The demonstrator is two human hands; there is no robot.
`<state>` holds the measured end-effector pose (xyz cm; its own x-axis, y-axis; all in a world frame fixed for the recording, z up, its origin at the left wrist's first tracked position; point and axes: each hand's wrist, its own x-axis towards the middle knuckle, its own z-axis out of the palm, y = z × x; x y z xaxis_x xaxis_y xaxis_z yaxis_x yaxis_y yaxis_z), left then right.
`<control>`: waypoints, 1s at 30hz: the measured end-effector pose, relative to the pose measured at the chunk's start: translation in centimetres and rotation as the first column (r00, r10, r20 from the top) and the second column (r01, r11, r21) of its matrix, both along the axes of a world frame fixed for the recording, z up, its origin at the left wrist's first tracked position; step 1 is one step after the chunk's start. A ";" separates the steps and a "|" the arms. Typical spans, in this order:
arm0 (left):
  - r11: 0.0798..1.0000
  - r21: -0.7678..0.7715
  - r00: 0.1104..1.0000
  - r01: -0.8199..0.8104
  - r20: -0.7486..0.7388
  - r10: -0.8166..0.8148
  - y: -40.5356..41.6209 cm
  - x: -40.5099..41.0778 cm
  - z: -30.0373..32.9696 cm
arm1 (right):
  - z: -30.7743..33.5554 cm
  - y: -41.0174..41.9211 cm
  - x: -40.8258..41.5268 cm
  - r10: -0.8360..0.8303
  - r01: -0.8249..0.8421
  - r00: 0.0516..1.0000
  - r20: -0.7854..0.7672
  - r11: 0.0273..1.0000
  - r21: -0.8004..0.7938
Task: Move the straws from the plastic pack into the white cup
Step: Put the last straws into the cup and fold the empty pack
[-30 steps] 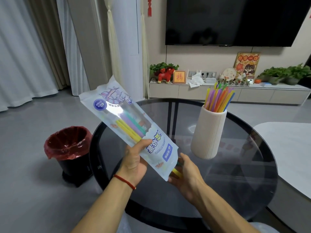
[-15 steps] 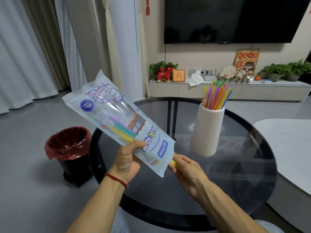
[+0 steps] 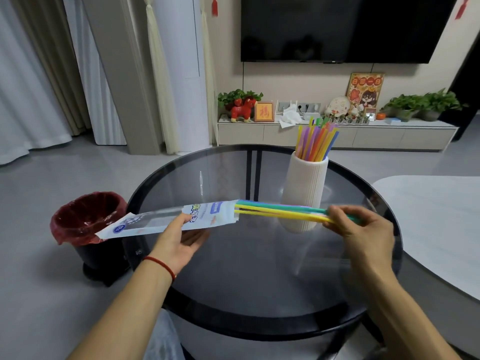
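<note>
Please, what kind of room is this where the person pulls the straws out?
Most likely a home living room: a large television hangs on the wall above a low cabinet with potted plants and ornaments, and a round glass table stands in front.

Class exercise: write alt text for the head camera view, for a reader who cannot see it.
Over a round glass table, the right hand pulls a bundle of straws from the plastic pack held by the left hand. Behind stands a white cup with straws in it.
</note>
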<state>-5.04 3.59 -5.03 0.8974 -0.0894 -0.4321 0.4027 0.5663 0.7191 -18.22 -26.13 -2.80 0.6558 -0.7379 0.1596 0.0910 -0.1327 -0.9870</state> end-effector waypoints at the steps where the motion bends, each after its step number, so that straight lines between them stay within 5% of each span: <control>1: 1.000 0.003 1.000 0.015 -0.020 -0.015 0.1 0.0 0.0 | 0.4 -0.8 -0.7 -0.009 0.010 1.000 0.009 1.000 -0.023; 6: 0.972 0.104 0.975 0.212 -0.097 -0.202 -0.5 -0.9 0.0 | 1.6 -3.6 -4.2 -0.037 0.041 0.995 0.094 0.999 -0.036; 9: 0.818 0.358 0.893 0.451 -0.179 -0.414 0.0 -2.7 1.3 | 1.3 -3.9 -4.7 -0.005 0.010 0.996 0.086 0.998 -0.064; 11: 0.680 0.570 0.881 0.461 -0.199 -0.430 0.7 -4.2 2.0 | 1.2 -3.8 -4.5 0.012 0.000 0.996 0.089 0.992 -0.127; 14: 0.434 0.898 0.922 -0.074 0.227 -0.314 -0.6 -6.3 2.5 | 1.3 -2.9 -4.0 0.061 -0.042 0.994 0.086 0.977 -0.211; 16: 0.417 0.766 0.628 -0.490 0.641 -0.441 -3.6 -7.5 3.9 | 1.1 -2.2 -3.5 0.105 -0.079 0.991 0.081 0.959 -0.272; 17: 0.384 0.717 0.447 -0.582 0.676 -0.585 -5.4 -7.6 4.4 | 1.0 -1.8 -3.2 0.135 -0.102 0.987 0.086 0.946 -0.307; 19: 0.139 0.698 0.256 -0.702 0.429 -0.866 -8.7 -6.4 4.3 | 0.9 -1.0 -2.7 0.199 -0.150 0.974 0.107 0.924 -0.353; 22: -0.230 0.692 0.400 -0.684 0.092 -0.912 -12.2 -5.4 4.7 | 0.8 -0.6 -2.3 0.243 -0.190 0.961 0.132 0.928 -0.321; 24: -0.242 0.800 0.507 -0.549 0.088 -0.858 -13.2 -5.2 4.8 | 1.2 -0.8 -2.1 0.232 -0.198 0.956 0.180 0.962 -0.188; 27: -0.081 0.893 0.536 -0.444 0.192 -0.822 -14.5 -5.1 4.5 | 1.9 -1.2 -1.7 0.268 -0.292 0.933 0.239 0.954 0.070; 30: 0.029 0.937 0.496 -0.347 0.210 -0.842 -16.8 -6.1 4.6 | 1.5 0.4 -0.9 0.409 -0.416 0.901 0.145 0.909 0.022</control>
